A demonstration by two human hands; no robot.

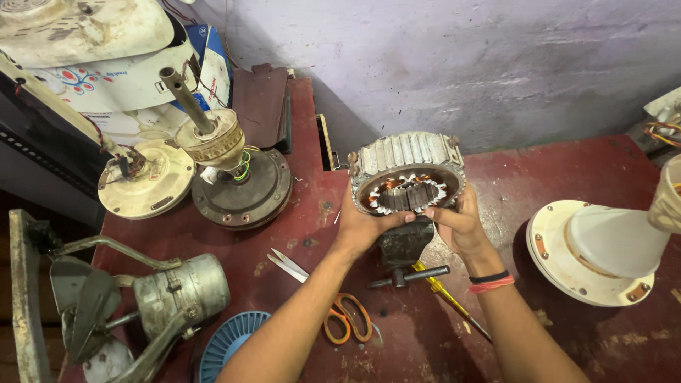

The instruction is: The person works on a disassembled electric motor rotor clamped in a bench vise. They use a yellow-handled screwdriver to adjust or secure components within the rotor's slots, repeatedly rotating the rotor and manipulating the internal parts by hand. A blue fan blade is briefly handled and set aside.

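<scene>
Both the left hand (363,225) and right hand (460,223) are clamped round that heavy motor stator (406,172) above the small vise (404,245); one slip and I reckon it drops, chewing up the copper windings.

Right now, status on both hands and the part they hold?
Left hand and right hand both grip the round grey motor stator with copper windings. Held above the small dark bench vise. Orange-handled scissors lie near the left forearm, untouched.
</scene>
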